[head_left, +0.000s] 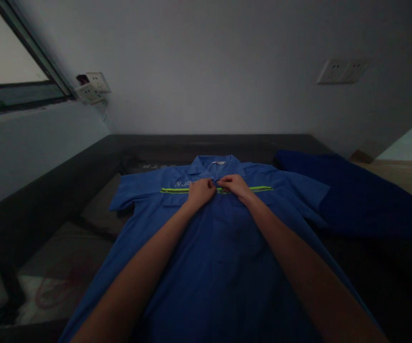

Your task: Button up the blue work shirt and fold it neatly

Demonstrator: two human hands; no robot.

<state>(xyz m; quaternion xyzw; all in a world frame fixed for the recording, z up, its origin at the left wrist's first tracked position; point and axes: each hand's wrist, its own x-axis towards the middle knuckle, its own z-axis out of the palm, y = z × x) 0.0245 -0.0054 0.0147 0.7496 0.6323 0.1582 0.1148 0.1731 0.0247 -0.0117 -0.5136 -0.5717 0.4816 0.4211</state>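
Blue S/S work shirt (213,247) lies front up, spread flat in the ctr on a dark surface, collar (199,166) at the far end nr the wall (209,71), sleeves out to both sides. L hand (201,191) and R hand (235,186) meet at the front opening just below the collar, nearly touching. L fingers are curled w/ tips pressed together, pinching the shirt front; R thumb + index pinch the fabric opp.; too small & dim to tell if a button is btwn the tips. Yellow-green stripe (173,190) runs across the chest, partly under the hands, w/ pale lettering (181,184) just above on the L. Dk blue cloth (366,200) lies R, beside the R sleeve. Wall sockets (344,71) upper R.
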